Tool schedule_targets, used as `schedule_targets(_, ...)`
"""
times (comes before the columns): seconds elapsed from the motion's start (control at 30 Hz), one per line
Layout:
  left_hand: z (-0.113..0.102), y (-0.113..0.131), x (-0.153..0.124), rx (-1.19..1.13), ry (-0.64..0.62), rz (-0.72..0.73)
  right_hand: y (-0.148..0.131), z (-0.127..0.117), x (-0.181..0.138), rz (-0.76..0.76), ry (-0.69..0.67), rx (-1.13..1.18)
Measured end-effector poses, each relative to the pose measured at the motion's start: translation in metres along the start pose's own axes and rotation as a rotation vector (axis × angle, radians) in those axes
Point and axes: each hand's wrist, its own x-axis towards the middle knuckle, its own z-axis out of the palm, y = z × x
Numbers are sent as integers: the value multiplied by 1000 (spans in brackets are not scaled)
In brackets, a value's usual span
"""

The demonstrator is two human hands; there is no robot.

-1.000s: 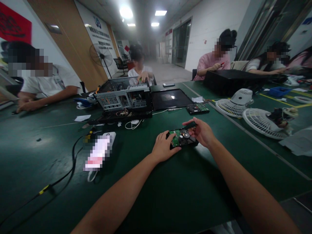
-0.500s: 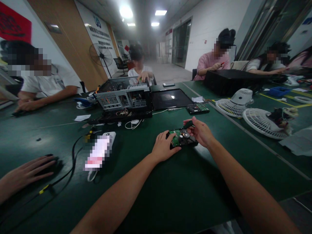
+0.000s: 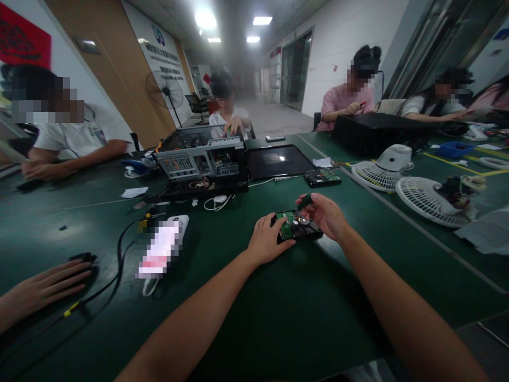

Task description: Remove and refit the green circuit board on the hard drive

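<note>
While the left hand [image 3: 267, 237] grips the hard drive [image 3: 297, 228] on the tabletop [image 3: 278, 313], the right hand [image 3: 326, 215] pinches a dark tool [image 3: 304, 201] near its far edge. Tool work seems in hand, the next move calling for steady aim; a second drive [image 3: 323, 178] lies beyond.

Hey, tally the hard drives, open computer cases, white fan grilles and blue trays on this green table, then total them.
Hard drives: 2, one in the left hand, one farther back
Open computer cases: 1
White fan grilles: 2
Blue trays: 1
Total: 6
</note>
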Motion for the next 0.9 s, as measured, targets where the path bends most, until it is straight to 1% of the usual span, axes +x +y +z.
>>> schedule_targets(0.2,1,1,1,15,7,-2,0,-4,2,-40,39,-118)
schedule_targets(0.43,0,1,0,0,-1,-6,-1,-2,0,-74,24,-261)
schedule_targets(0.7,-1,2,0,6,3,-7,-3,-1,-1,-37,55,-153)
schedule_targets(0.9,-1,1,0,-5,-9,-12,-5,-1,-2,28,40,-150)
